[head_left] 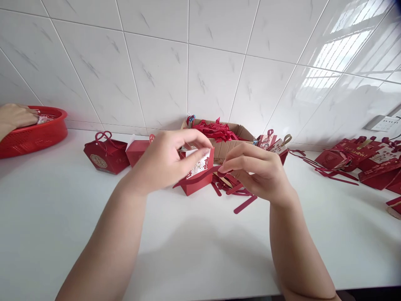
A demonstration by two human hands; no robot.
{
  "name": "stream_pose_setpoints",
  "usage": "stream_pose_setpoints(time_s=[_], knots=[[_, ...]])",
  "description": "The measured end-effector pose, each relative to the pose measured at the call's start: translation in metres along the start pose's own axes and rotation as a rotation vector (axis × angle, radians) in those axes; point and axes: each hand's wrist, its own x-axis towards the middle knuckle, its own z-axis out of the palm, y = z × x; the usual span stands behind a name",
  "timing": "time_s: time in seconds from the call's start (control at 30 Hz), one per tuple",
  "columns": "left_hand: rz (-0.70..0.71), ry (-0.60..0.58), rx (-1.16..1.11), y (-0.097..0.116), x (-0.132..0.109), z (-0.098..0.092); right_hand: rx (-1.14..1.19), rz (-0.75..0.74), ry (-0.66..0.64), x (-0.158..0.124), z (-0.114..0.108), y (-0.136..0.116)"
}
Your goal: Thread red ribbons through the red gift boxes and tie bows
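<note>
Strap (pixel 202 175) pinched in the right hand's (pixel 261 169) fingers; box (pixel 200 186) just below the left hand's (pixel 171 156) curled fingers, their hold unclear. Positioning strap against box seems in hand; next move calls for steadying the box.

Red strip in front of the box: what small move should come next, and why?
I'd probably lower the left hand to the red strip's far end: the right hand pinches the other end, while the far end appears loose, poking past the red box.
</note>
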Motion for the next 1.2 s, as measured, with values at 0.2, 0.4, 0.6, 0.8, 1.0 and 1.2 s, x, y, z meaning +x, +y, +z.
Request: stream_pose_setpoints(time_s=[0.2,0.4,0.6,0.8,1.0,1.2], knots=[[-0.199,0.184,0.144,-0.05,0.016,0.011,0.006,0.117,-0.124,-0.004,-0.003,0.007],[-0.381,-0.131,0.164,-0.076,0.023,0.028,0.0,0.132,-0.146,-0.005,-0.002,0.011],[-0.381,-0.156,0.149,-0.073,0.021,0.027,-0.012,0.206,-0.176,-0.005,-0.002,0.013],[-0.287,-0.105,0.293,-0.069,0.021,0.031,0.086,0.462,-0.179,-0.013,0.009,0.037],[-0.266,-0.147,0.231,-0.071,0.021,0.028,0.351,0.755,-0.108,-0.041,0.044,0.09],[-0.275,-0.167,0.202,-0.073,0.021,0.025,0.567,0.72,0.007,-0.052,0.069,0.103]])
